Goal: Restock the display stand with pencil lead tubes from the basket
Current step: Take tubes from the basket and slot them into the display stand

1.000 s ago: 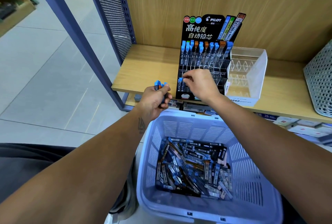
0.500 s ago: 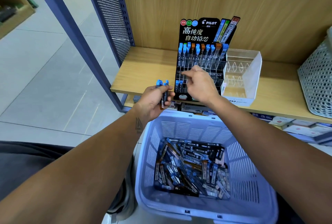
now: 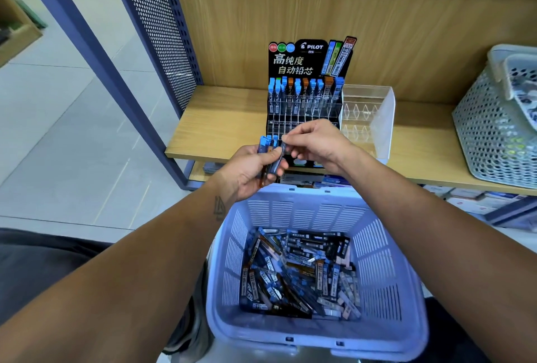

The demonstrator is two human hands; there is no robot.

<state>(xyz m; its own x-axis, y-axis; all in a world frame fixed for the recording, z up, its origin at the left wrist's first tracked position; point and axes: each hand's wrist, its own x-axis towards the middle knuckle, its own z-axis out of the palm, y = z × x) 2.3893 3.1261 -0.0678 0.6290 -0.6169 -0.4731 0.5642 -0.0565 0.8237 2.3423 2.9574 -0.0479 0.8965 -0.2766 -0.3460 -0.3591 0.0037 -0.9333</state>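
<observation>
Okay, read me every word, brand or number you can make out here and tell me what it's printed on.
"PILOT": header card of the display stand.
"高纯度": same card, large white characters.
"自动铅芯": same card, line below.
Small print under "PILOT": too small to read.
Labels on the lead tubes in the basket and on the stand: blurred, unreadable.

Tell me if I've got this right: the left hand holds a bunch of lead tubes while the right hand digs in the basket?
Not quite. The head view shows the right hand pinching one tube from the bunch of lead tubes in the left hand, above the basket, not in it.

left hand (image 3: 247, 172) grips tubes (image 3: 268, 156) | right hand (image 3: 318, 144) apparently pinches one | basket (image 3: 377, 330) below
</observation>
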